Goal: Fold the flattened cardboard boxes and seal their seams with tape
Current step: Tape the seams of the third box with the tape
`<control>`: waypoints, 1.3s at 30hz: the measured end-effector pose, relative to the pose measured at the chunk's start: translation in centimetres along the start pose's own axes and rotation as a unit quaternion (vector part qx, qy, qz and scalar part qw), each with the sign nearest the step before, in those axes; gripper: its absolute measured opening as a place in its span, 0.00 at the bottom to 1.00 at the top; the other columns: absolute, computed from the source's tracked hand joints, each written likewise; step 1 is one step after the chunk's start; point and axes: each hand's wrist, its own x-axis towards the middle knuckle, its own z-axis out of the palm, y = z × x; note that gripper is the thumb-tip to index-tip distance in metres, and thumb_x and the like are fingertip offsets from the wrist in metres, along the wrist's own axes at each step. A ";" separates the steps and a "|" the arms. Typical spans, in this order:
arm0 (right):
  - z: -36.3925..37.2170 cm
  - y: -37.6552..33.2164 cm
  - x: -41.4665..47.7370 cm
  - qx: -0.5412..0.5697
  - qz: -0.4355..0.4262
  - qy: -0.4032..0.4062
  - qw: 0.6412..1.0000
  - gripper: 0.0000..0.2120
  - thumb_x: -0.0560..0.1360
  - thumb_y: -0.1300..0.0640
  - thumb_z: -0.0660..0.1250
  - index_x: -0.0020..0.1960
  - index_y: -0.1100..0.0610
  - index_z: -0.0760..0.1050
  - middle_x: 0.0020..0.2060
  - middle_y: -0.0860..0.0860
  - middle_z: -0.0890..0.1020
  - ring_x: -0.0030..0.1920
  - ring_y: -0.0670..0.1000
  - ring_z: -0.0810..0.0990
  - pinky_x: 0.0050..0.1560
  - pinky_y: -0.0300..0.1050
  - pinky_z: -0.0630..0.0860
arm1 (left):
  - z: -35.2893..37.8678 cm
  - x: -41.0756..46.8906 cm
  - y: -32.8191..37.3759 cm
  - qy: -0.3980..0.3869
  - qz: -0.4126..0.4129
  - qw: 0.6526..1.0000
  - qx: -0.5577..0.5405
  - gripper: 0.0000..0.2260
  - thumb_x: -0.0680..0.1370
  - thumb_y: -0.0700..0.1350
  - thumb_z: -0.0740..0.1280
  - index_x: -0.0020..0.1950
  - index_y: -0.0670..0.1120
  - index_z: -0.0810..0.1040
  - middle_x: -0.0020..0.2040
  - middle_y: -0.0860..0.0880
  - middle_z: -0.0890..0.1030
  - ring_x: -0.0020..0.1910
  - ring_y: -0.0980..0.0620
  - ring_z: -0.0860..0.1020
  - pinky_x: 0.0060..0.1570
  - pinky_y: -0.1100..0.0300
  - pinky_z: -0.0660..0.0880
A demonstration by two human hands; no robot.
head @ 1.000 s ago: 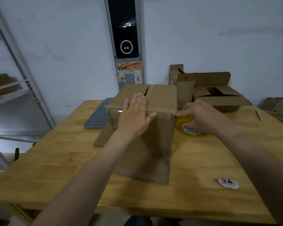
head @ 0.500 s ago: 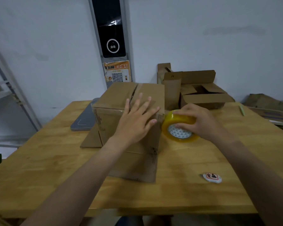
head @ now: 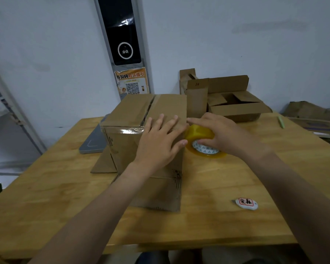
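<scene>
A folded brown cardboard box (head: pixel 128 115) stands on the wooden table (head: pixel 227 197), its top flaps closed with a seam down the middle and shiny tape along its near top edge. My left hand (head: pixel 160 143) lies flat with fingers spread on the box's near right corner. My right hand (head: pixel 219 132) grips a yellow roll of tape (head: pixel 198 134) pressed against the box's right side, near the top edge. The box's bottom flaps spread out on the table.
Open cardboard boxes (head: pixel 234 105) stand at the back right. A grey flat device (head: pixel 92 141) lies behind the box at left. A small white tag with red characters (head: pixel 246 203) and a green pen (head: pixel 280 121) lie at right. Metal shelving (head: pixel 11 111) stands left.
My right hand has lifted the tape roll from the table up against the box's right side. My left hand stays on the box. The view shifted, so everything sits further left.
</scene>
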 end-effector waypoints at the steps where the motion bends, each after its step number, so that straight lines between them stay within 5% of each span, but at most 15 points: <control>1: 0.1 -0.1 0.2 -0.006 -0.006 -0.005 1.000 0.35 0.77 0.46 0.71 0.78 0.34 0.58 0.61 0.43 0.72 0.60 0.46 0.71 0.57 0.43 0.71 | -0.1 0.2 0.1 0.011 -0.023 0.999 -0.025 0.26 0.84 0.65 0.48 0.78 0.60 0.68 0.78 0.53 0.70 0.78 0.40 0.65 0.77 0.38 0.56; 4: -0.1 -0.6 0.6 -0.017 -0.015 -0.023 0.999 0.35 0.78 0.46 0.71 0.78 0.34 0.58 0.60 0.43 0.71 0.58 0.47 0.71 0.57 0.45 0.72 | -0.4 1.0 0.7 0.037 -0.094 0.989 -0.106 0.21 0.82 0.63 0.55 0.71 0.60 0.77 0.71 0.56 0.78 0.74 0.41 0.71 0.76 0.36 0.57; 7: -0.8 -0.4 0.6 -0.035 -0.017 -0.040 0.998 0.28 0.78 0.46 0.71 0.75 0.34 0.67 0.56 0.43 0.71 0.56 0.48 0.71 0.55 0.45 0.70 | -0.1 2.0 0.7 0.060 -0.063 0.986 -0.142 0.17 0.78 0.61 0.66 0.62 0.58 0.84 0.64 0.56 0.83 0.70 0.44 0.76 0.77 0.34 0.51; 10: -1.1 0.0 0.3 -0.026 -0.016 -0.051 0.998 0.24 0.78 0.45 0.71 0.72 0.35 0.71 0.56 0.42 0.71 0.56 0.47 0.71 0.54 0.44 0.68 | -0.4 3.0 -0.1 0.055 -0.061 0.973 -0.214 0.17 0.75 0.63 0.65 0.55 0.58 0.87 0.59 0.58 0.85 0.67 0.50 0.79 0.78 0.35 0.49; 13: -1.0 -0.2 0.2 -0.029 -0.012 -0.055 0.998 0.24 0.78 0.44 0.70 0.72 0.35 0.70 0.56 0.42 0.71 0.56 0.46 0.71 0.54 0.43 0.68 | -0.6 3.7 -0.4 0.058 -0.060 0.970 -0.227 0.19 0.74 0.65 0.62 0.52 0.58 0.87 0.55 0.58 0.86 0.63 0.51 0.81 0.75 0.37 0.60; 20: -0.8 -1.0 0.8 -0.065 -0.035 -0.074 0.995 0.42 0.80 0.48 0.69 0.79 0.31 0.42 0.58 0.45 0.71 0.54 0.47 0.72 0.54 0.45 0.74 | -1.1 3.8 -2.8 0.011 -0.072 0.955 -0.288 0.19 0.67 0.60 0.77 0.56 0.57 0.86 0.55 0.57 0.86 0.59 0.58 0.82 0.60 0.50 0.78; 25: -1.0 -1.8 2.1 -0.100 -0.039 -0.129 0.986 0.38 0.82 0.56 0.66 0.78 0.28 0.48 0.59 0.47 0.71 0.49 0.48 0.72 0.47 0.44 0.72 | -2.8 4.8 -5.8 -0.099 -0.077 0.923 -0.365 0.19 0.65 0.50 0.82 0.55 0.51 0.87 0.54 0.61 0.85 0.56 0.69 0.79 0.66 0.64 0.74; 29: -0.8 -2.3 2.5 -0.112 -0.025 -0.122 0.986 0.38 0.82 0.58 0.66 0.78 0.29 0.51 0.57 0.47 0.71 0.50 0.50 0.74 0.49 0.46 0.74 | -2.4 3.8 -7.9 -0.100 -0.068 0.900 -0.420 0.19 0.68 0.45 0.80 0.59 0.48 0.86 0.60 0.56 0.84 0.66 0.64 0.76 0.75 0.69 0.60; 32: -0.7 -2.3 2.6 -0.088 -0.028 -0.125 0.988 0.38 0.81 0.59 0.66 0.78 0.30 0.52 0.56 0.46 0.70 0.49 0.48 0.73 0.46 0.43 0.72 | -1.9 2.2 -10.1 -0.069 -0.094 0.924 -0.364 0.17 0.70 0.56 0.75 0.59 0.62 0.82 0.61 0.67 0.80 0.73 0.63 0.68 0.77 0.54 0.34; 35: -0.4 -2.1 2.5 -0.066 -0.033 -0.121 0.990 0.38 0.81 0.58 0.66 0.78 0.29 0.52 0.57 0.45 0.70 0.50 0.48 0.73 0.48 0.43 0.74 | -1.9 0.7 -12.5 -0.053 -0.117 0.936 -0.327 0.16 0.69 0.62 0.70 0.57 0.69 0.79 0.58 0.77 0.75 0.73 0.63 0.65 0.75 0.39 0.32; 39: 0.0 -2.6 2.9 -0.067 -0.035 -0.111 0.991 0.38 0.81 0.58 0.67 0.78 0.29 0.50 0.57 0.46 0.71 0.49 0.47 0.73 0.47 0.41 0.72 | -2.0 -0.6 -14.5 -0.040 -0.163 0.935 -0.311 0.22 0.69 0.62 0.72 0.62 0.64 0.81 0.63 0.72 0.75 0.75 0.61 0.63 0.76 0.38 0.35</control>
